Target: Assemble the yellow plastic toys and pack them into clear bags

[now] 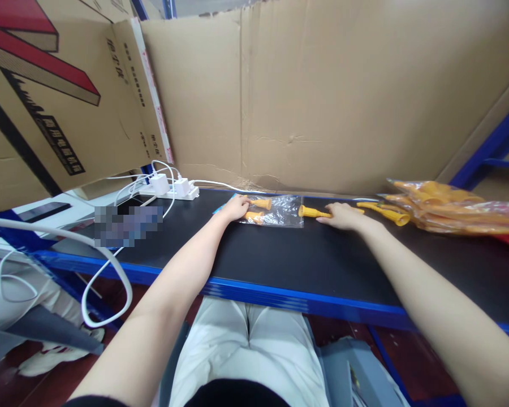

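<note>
My left hand (234,208) rests on the left end of a clear plastic bag (280,212) lying on the black tabletop, with its fingers curled over the bag's edge. Two yellow-orange plastic pieces (258,209) lie inside the bag beside that hand. My right hand (343,215) is just right of the bag and grips a yellow cone-shaped piece (310,212) whose wide end points at the bag's open side. Another yellow piece (385,212) lies behind my right wrist.
A heap of bagged yellow pieces (445,212) lies at the right. A white power strip (169,190) with chargers and cables sits at the back left, beside a dark phone (44,211). Cardboard sheets (322,90) wall off the back. The blue table edge (280,294) runs along the front.
</note>
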Tool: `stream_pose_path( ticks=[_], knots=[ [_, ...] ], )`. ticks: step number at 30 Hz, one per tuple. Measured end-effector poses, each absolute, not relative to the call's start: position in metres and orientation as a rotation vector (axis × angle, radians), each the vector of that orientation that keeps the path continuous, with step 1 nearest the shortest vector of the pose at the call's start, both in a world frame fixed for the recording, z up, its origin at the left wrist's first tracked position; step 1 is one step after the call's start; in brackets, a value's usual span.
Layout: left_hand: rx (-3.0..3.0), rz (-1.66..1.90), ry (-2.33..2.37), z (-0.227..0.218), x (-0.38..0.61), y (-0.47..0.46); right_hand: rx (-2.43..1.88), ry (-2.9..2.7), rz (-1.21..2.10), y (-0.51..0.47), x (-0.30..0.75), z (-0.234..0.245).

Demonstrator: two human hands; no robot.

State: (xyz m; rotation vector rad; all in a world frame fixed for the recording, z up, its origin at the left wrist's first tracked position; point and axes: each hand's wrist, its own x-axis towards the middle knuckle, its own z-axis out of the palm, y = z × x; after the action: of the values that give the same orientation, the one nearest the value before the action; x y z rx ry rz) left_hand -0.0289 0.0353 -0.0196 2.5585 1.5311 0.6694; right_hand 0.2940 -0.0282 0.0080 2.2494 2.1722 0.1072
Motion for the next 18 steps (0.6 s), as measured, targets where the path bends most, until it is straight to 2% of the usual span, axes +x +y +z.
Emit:
stream_pose_path(
  ticks=[5,12,14,18],
  knots=[
    [2.535,0.657,1.539,-0.018,-0.028,0.033,2.245,2.097,-0.010,-0.036,0.300,0.024],
    [2.423,0.595,1.604,-0.016,-0.027,0.029,2.302,2.279,0.275,-0.040,0.297,0.033],
    [2.397,0.568,1.613,-0.015,-0.025,0.028,2.340,2.409,0.153,-0.043,0.295,0.036],
    [2.385,0.481,1.654,-0.014,-0.023,0.027,2.112,2.654,-0.428,-0.048,0.290,0.037]
  ],
)
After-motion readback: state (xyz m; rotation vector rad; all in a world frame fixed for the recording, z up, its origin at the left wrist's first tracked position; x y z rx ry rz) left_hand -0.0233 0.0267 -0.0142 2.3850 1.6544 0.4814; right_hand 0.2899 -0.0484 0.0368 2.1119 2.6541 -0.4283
